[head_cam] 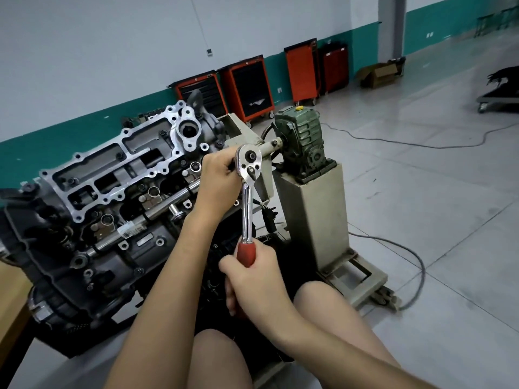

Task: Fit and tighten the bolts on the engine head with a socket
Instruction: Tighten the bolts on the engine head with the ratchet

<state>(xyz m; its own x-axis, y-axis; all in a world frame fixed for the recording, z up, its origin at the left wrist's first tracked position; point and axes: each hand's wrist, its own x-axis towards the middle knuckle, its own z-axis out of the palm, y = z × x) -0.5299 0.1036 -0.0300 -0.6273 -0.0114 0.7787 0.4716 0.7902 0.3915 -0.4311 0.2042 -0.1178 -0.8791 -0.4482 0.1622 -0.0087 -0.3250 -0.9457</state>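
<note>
Head view: chrome steel ratchet wrench with red grip (247,203) stands upright mid-frame, just right of the grey cast-aluminium engine head (112,169) that fills the left. Right hand (252,279) is wrapped round the red grip at the bottom end, the best spot for leverage. Left hand (219,178) is curled beside the ratchet's round head; socket hidden, can't tell what it pinches. Tool likely stiff and heavyish, polished shank slippery. Casting rigid, faces machined, threads probably easy to strip.

Head cam, fwd and down (wide-angle), close
</note>
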